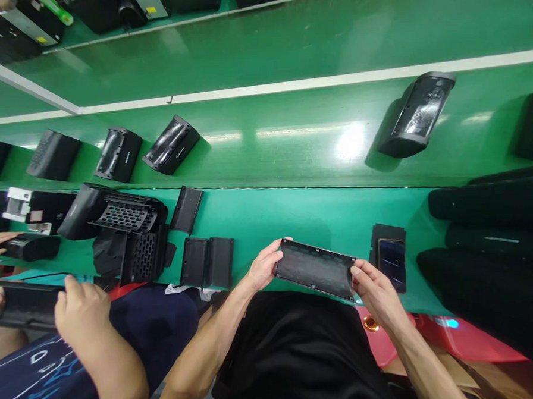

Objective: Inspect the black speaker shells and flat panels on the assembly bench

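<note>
A black rectangular panel [315,269] with small fixings along its edges is held level above the front edge of the green table. My left hand [264,266] pinches its left end, and my right hand [373,282] grips its right end between thumb and fingers. To the left, two similar dark panels [220,262] lie side by side on the table, with another panel [187,209] behind them. Right of my right hand, a phone [392,264] rests on dark flat sheets [380,234].
Black speaker-like units [172,145] stand along the green conveyor [290,133], one [418,115] at the right. Perforated grilles [136,218] are piled at left. A co-worker's hand [82,310] holds a black part close on the left. Large dark shapes [487,235] fill the right side.
</note>
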Demonstrator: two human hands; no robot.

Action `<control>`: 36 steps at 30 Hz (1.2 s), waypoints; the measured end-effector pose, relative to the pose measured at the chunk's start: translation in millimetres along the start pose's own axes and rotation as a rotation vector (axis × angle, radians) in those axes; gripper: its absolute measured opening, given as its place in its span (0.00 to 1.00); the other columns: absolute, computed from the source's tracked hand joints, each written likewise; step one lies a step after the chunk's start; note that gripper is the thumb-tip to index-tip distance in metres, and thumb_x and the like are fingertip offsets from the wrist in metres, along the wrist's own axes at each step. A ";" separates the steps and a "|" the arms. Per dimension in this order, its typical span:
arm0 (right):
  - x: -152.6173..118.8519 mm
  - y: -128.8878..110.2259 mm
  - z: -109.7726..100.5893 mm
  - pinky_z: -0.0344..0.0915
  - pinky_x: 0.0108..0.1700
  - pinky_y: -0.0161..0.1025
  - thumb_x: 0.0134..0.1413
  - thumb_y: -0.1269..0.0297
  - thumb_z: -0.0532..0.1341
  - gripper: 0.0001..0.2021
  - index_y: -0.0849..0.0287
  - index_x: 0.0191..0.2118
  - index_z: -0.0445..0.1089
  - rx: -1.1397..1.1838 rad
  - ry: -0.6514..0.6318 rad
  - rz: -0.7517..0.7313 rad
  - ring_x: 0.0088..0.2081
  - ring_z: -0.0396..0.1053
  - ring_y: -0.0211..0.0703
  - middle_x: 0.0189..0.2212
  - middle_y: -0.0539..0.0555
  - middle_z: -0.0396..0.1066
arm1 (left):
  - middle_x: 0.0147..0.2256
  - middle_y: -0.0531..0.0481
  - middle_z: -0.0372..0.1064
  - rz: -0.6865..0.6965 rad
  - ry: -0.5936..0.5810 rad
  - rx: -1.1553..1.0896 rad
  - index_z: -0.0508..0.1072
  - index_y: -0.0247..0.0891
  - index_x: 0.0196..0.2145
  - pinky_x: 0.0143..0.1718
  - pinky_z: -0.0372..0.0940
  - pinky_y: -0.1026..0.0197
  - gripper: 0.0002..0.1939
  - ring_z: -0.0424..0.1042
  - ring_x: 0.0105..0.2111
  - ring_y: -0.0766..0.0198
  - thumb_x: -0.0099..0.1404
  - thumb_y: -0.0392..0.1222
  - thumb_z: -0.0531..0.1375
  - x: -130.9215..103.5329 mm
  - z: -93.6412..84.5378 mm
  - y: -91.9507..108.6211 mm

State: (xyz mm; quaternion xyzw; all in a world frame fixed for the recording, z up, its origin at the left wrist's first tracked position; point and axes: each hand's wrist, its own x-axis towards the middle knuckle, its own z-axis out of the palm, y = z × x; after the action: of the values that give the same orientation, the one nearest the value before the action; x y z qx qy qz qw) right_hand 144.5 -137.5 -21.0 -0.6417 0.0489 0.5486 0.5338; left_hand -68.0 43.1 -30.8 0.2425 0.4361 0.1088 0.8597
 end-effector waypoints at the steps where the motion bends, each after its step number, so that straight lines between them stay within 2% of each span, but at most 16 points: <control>1: -0.4 0.1 -0.8 0.60 0.26 0.34 0.41 0.42 0.80 0.26 0.54 0.35 0.73 -0.005 0.007 -0.006 0.22 0.62 0.36 0.20 0.45 0.67 | 0.47 0.45 0.79 0.002 -0.003 0.004 0.78 0.36 0.58 0.45 0.66 0.62 0.31 0.75 0.44 0.57 0.58 0.47 0.71 -0.2 0.6 0.5; 8: -0.1 3.7 -7.5 0.61 0.31 0.35 0.48 0.41 0.76 0.23 0.53 0.37 0.73 -0.058 -0.016 -0.083 0.26 0.63 0.38 0.23 0.46 0.69 | 0.44 0.47 0.79 0.044 0.003 0.028 0.79 0.37 0.56 0.41 0.66 0.63 0.29 0.74 0.40 0.59 0.58 0.47 0.70 -1.7 3.2 4.0; 14: 4.2 9.1 -11.0 0.62 0.31 0.35 0.52 0.42 0.75 0.21 0.53 0.37 0.73 -0.078 -0.036 -0.087 0.25 0.64 0.38 0.22 0.45 0.68 | 0.45 0.45 0.79 0.036 -0.003 0.017 0.79 0.37 0.57 0.42 0.66 0.62 0.29 0.75 0.41 0.57 0.58 0.47 0.69 -0.4 2.3 4.2; 16: 4.9 10.7 -10.7 0.62 0.30 0.35 0.53 0.43 0.74 0.20 0.53 0.37 0.72 -0.090 -0.039 -0.085 0.24 0.63 0.38 0.21 0.45 0.67 | 0.46 0.45 0.79 0.042 -0.011 0.009 0.78 0.36 0.57 0.42 0.66 0.61 0.30 0.76 0.42 0.56 0.59 0.48 0.70 -0.1 1.0 3.6; 19: 3.5 7.5 -3.0 0.61 0.27 0.34 0.50 0.43 0.76 0.21 0.53 0.35 0.72 -0.061 -0.006 -0.092 0.23 0.62 0.37 0.20 0.44 0.66 | 0.48 0.43 0.79 0.064 -0.027 -0.031 0.77 0.36 0.59 0.45 0.68 0.60 0.31 0.76 0.45 0.54 0.62 0.54 0.70 -0.7 0.2 2.3; 21: 1.3 -0.1 8.0 0.60 0.25 0.33 0.46 0.44 0.78 0.23 0.53 0.34 0.71 0.016 0.005 -0.083 0.21 0.60 0.36 0.20 0.43 0.64 | 0.51 0.41 0.79 0.099 -0.066 -0.095 0.75 0.37 0.61 0.50 0.68 0.57 0.38 0.76 0.49 0.51 0.61 0.62 0.71 -0.6 1.3 2.0; 23: -0.4 -12.2 21.9 0.60 0.24 0.33 0.43 0.45 0.79 0.23 0.53 0.33 0.70 0.115 0.003 -0.072 0.20 0.60 0.36 0.20 0.43 0.64 | 0.55 0.38 0.77 0.142 -0.160 -0.154 0.72 0.39 0.65 0.56 0.67 0.51 0.49 0.75 0.55 0.45 0.53 0.70 0.73 1.8 4.0 3.5; 26: -0.6 -35.0 41.7 0.64 0.26 0.34 0.40 0.47 0.80 0.24 0.52 0.34 0.69 0.196 0.029 -0.100 0.23 0.63 0.38 0.23 0.45 0.66 | 0.63 0.35 0.70 0.207 -0.286 -0.187 0.66 0.44 0.69 0.63 0.63 0.42 0.65 0.68 0.63 0.37 0.39 0.74 0.76 10.6 10.9 10.4; 30: -1.3 -56.6 59.8 0.67 0.28 0.35 0.41 0.48 0.80 0.24 0.52 0.32 0.68 0.211 0.024 -0.139 0.24 0.66 0.39 0.24 0.46 0.68 | 0.61 0.33 0.71 0.281 -0.348 -0.192 0.65 0.42 0.69 0.63 0.61 0.36 0.72 0.64 0.65 0.30 0.31 0.79 0.74 26.3 25.7 22.2; 33: 1.1 -60.7 70.5 0.65 0.26 0.34 0.43 0.49 0.80 0.23 0.52 0.31 0.67 0.231 -0.022 -0.129 0.22 0.64 0.37 0.23 0.45 0.67 | 0.58 0.34 0.73 0.253 -0.424 -0.077 0.68 0.44 0.67 0.63 0.61 0.36 0.65 0.63 0.66 0.31 0.35 0.70 0.79 35.6 39.5 28.5; 36: 21.4 -78.2 71.4 0.66 0.27 0.37 0.48 0.43 0.76 0.22 0.52 0.32 0.69 0.128 -0.094 -0.157 0.24 0.67 0.40 0.24 0.47 0.69 | 0.59 0.40 0.73 0.307 -0.399 -0.016 0.71 0.48 0.65 0.60 0.63 0.38 0.54 0.60 0.67 0.34 0.43 0.66 0.79 41.9 47.2 36.7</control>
State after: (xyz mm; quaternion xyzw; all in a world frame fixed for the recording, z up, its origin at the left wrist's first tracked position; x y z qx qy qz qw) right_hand 157.1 -40.3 24.6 -0.5816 0.0084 0.5304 0.6167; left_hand -4.3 76.1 -17.5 0.3158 0.2150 0.1914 0.9041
